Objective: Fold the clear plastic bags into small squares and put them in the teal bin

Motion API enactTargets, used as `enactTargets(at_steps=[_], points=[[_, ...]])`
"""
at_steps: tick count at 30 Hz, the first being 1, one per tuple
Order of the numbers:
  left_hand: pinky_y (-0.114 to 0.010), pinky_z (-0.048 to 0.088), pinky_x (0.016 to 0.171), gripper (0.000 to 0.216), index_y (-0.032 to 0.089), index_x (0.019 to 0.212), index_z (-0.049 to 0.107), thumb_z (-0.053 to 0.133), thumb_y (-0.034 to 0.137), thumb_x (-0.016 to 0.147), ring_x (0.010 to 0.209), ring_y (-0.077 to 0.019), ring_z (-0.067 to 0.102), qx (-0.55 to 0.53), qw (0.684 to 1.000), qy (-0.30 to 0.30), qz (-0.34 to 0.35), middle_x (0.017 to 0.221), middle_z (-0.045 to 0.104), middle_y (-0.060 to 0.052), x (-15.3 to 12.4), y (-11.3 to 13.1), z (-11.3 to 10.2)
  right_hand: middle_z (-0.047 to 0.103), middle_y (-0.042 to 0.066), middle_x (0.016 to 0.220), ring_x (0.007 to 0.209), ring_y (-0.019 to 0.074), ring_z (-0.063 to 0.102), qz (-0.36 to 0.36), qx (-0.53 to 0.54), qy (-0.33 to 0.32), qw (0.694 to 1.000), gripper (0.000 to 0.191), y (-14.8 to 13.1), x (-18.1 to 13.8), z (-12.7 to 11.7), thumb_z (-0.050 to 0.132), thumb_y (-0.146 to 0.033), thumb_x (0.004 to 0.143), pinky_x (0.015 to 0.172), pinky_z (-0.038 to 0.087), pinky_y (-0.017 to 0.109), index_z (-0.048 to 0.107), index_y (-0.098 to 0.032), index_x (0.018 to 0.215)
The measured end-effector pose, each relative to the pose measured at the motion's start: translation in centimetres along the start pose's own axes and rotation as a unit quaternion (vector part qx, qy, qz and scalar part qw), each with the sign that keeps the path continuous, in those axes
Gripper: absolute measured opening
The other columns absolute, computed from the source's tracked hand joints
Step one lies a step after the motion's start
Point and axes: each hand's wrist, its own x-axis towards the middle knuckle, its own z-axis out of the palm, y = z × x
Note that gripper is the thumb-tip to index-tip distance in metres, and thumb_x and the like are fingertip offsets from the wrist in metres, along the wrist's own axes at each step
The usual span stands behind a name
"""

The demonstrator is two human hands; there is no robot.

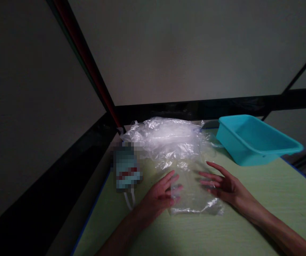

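Note:
A clear plastic bag (pixel 192 195) stands out between my two hands, with a shiny crease along its near edge. My left hand (pixel 160 193) is at its left side, fingers stretched and a little apart. Those fingertips show through the clear film, so they seem to be behind or inside it. At the right side is my right hand (pixel 226 185), open with its fingers spread, the tips also seen partly through the film. Behind lies a crumpled heap of clear plastic bags (pixel 168 138), reaching toward the wall.
A turquoise plastic basin (pixel 238 149) stands tilted in view at the back right of the pale green table (pixel 272 199). At the left edge is a blurred-out item (pixel 127 167) with a white strap (pixel 130 201). Wall panels (pixel 195 53) close off the back and left.

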Motion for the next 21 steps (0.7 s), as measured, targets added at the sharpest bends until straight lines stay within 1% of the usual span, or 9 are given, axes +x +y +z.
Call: enactTargets(at_steps=[5,8,12,14,16,17,18,19,21], points=[[-0.038,0.035,0.094,0.07,0.031,0.124,0.046,0.072,0.011,0.062,0.122,-0.0307,0.037,0.047,0.999,0.001,0.014,0.143,0.027,-0.007,0.0,-0.1,-0.4,0.051,0.017,0.125,0.103,0.0253,0.057,-0.013,-0.04,0.022,0.999,0.074,-0.2,0.2,0.2,0.071,-0.031,0.068,0.085,0.045,0.043,0.029,-0.026,0.129],[-0.038,0.036,0.092,0.067,0.029,0.121,0.049,0.073,0.012,0.061,0.12,-0.032,0.039,0.055,0.998,0.013,0.023,0.141,0.03,-0.007,0.0,0.0,-0.3,0.051,0.017,0.124,0.101,0.0253,0.058,-0.019,-0.057,0.035,0.998,0.072,-0.4,0.2,0.3,0.073,-0.032,0.066,0.084,0.046,0.042,0.034,-0.025,0.127],[-0.039,0.031,0.098,0.064,0.025,0.121,0.049,0.071,0.013,0.063,0.123,-0.0306,0.037,0.068,0.995,0.051,0.058,0.138,0.036,-0.009,0.1,0.4,0.1,0.05,0.016,0.127,0.106,0.0266,0.055,-0.033,-0.083,0.065,0.994,0.067,-0.4,0.0,0.2,0.072,-0.033,0.066,0.084,0.048,0.042,0.04,-0.024,0.124],[-0.039,0.025,0.102,0.064,0.022,0.124,0.047,0.069,0.014,0.065,0.126,-0.0285,0.031,0.103,0.988,0.081,0.086,0.137,0.037,-0.009,0.0,0.7,0.4,0.047,0.014,0.13,0.112,0.0268,0.05,-0.057,-0.132,0.089,0.986,0.06,-0.5,-0.2,0.2,0.068,-0.033,0.07,0.089,0.045,0.043,0.042,-0.023,0.123],[-0.038,0.018,0.106,0.059,0.021,0.123,0.048,0.066,0.013,0.067,0.129,-0.0256,0.025,0.176,0.969,0.119,0.127,0.137,0.036,-0.007,-0.3,0.8,0.9,0.045,0.01,0.133,0.117,0.0264,0.045,-0.104,-0.231,0.095,0.963,0.051,-0.6,-0.7,0.3,0.062,-0.03,0.077,0.097,0.038,0.045,0.045,-0.024,0.124],[-0.037,0.014,0.107,0.055,0.021,0.121,0.051,0.065,0.013,0.068,0.13,-0.0244,0.023,0.221,0.954,0.137,0.151,0.138,0.036,-0.006,-0.4,0.8,1.1,0.045,0.009,0.133,0.12,0.0262,0.043,-0.137,-0.291,0.077,0.944,0.047,-0.7,-0.9,0.5,0.059,-0.028,0.079,0.1,0.034,0.046,0.046,-0.025,0.124],[-0.036,0.011,0.108,0.052,0.023,0.119,0.053,0.063,0.012,0.069,0.131,-0.0235,0.022,0.267,0.936,0.15,0.174,0.138,0.035,-0.004,-0.6,0.8,1.3,0.044,0.007,0.134,0.122,0.0259,0.04,-0.171,-0.351,0.041,0.92,0.046,-0.8,-1.2,0.7,0.057,-0.026,0.081,0.102,0.029,0.047,0.047,-0.026,0.125],[-0.036,0.009,0.108,0.049,0.024,0.118,0.054,0.061,0.011,0.071,0.131,-0.0228,0.02,0.308,0.919,0.156,0.191,0.138,0.035,-0.003,-0.8,0.8,1.5,0.043,0.005,0.135,0.123,0.0257,0.038,-0.199,-0.405,-0.009,0.892,0.047,-0.9,-1.5,1.0,0.055,-0.025,0.081,0.104,0.025,0.047,0.045,-0.027,0.127],[-0.036,0.007,0.108,0.047,0.025,0.119,0.053,0.058,0.011,0.074,0.132,-0.0229,0.018,0.369,0.893,0.143,0.212,0.139,0.034,-0.002,-1.1,0.6,1.9,0.04,0.004,0.137,0.126,0.0252,0.033,-0.235,-0.475,-0.119,0.84,0.053,-1.2,-2.0,1.6,0.055,-0.025,0.082,0.107,0.017,0.048,0.038,-0.027,0.132]])
